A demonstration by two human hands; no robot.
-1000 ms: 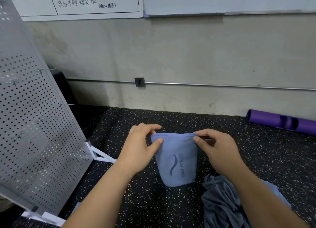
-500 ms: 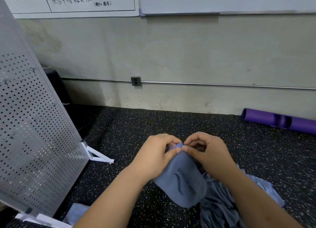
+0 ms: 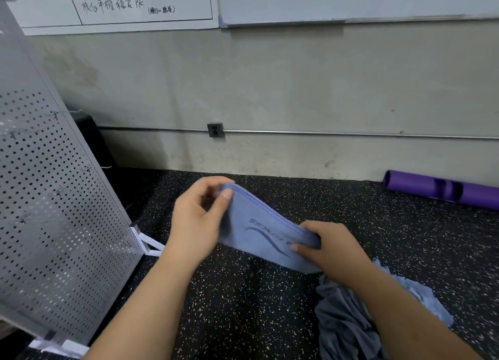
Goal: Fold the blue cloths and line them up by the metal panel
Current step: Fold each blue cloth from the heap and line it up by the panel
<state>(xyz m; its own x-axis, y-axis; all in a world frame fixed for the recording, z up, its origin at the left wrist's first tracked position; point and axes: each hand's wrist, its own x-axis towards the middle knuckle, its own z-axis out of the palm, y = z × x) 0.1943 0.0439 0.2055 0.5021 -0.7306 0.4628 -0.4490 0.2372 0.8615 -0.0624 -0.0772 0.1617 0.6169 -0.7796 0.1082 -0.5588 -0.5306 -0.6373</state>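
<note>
A folded blue cloth [image 3: 259, 230] hangs slanted over the speckled floor [image 3: 243, 305], right of the perforated metal panel [image 3: 54, 211], left hand [image 3: 194, 224] and right hand [image 3: 332, 249] each with grip clamped on an end. Its printed lettering is too blurred to read; the whiteboard [image 3: 135, 5] handwriting includes "PK".

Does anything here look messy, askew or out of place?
Only the heap of cloths lying crumpled and unfolded on the floor at lower right, well away from the metal panel. The folded blue cloth hangs slanted between the left hand and right hand, each holding one end. Nothing looks spilled or damaged.
</note>
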